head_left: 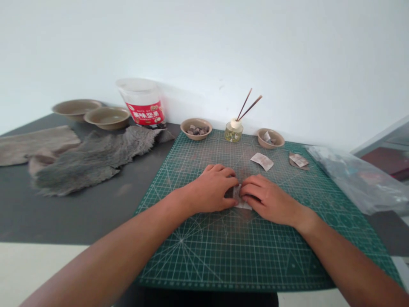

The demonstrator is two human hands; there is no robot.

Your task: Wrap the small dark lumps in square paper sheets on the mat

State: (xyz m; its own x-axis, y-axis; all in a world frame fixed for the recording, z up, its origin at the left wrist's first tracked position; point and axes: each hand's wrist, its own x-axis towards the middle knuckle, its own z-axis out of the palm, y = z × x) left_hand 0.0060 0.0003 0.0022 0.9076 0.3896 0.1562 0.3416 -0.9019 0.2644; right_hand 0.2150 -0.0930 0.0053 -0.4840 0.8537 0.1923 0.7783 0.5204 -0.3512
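Running below a white wall (204, 47), a dark grey tabletop (79, 221) held a ragged grey cloth (89, 157), two bowls (110, 122) and a clear tub (136, 87) whose red label (145, 113) read 美味坚果. Rightward, a green cutting mat (211, 264) bore white gridlines, its edge marks too small to read. There the left hand (215, 189) curled its fingers against a small pale paper piece (243, 204), which lay between both hands; the right hand (270, 200) bent its fingers over the other side. Whether either pinched it, I could not tell. At far right lay a clear plastic bag (361, 179)
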